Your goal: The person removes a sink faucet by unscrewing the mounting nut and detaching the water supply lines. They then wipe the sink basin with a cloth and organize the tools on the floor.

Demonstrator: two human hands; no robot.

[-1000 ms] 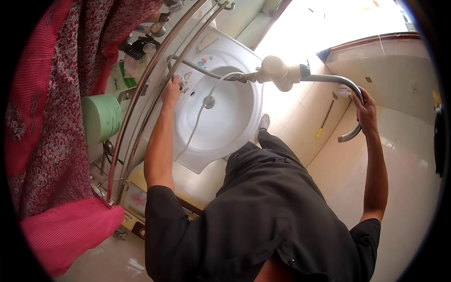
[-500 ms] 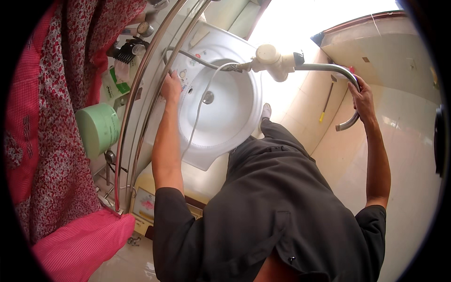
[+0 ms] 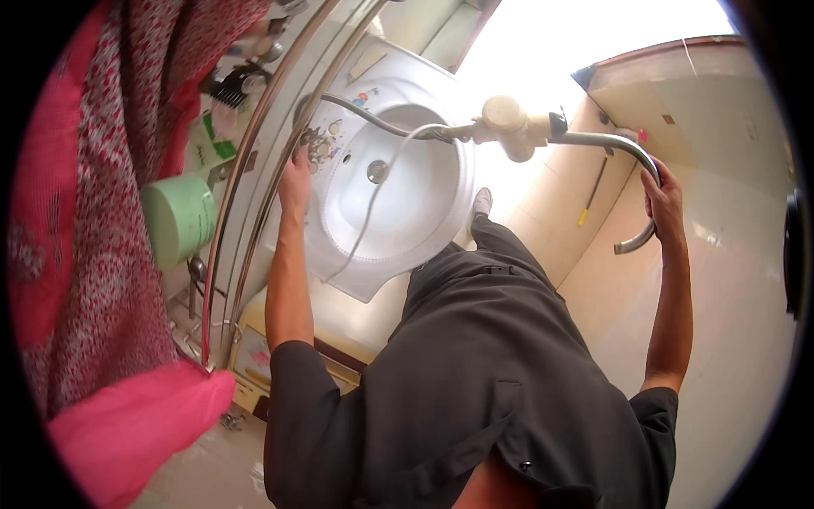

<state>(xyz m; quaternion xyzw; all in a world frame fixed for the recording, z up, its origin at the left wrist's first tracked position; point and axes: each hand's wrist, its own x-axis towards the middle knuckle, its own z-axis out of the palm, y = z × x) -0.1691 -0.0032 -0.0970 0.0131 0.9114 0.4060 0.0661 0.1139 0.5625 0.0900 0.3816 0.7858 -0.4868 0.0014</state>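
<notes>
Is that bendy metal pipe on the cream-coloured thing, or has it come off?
On: the metal pipe meets the cream fitting with no visible gap. The right hand holds the pipe's curved part.

A red-and-pink flowered curtain [image 3: 127, 246] hangs in folds. Right of the curtain's lower end is a cream cabinet [image 3: 253, 356] with brown trim. Farther right, beyond the cabinet, a pale tiled floor [image 3: 547, 208] meets a glossy beige wall [image 3: 738, 356]. Ahead and to the curtain's right, strong white light [image 3: 568, 38] pours in — window or doorway, the glare hides which — beside a brown-trimmed ledge [image 3: 653, 53].
</notes>
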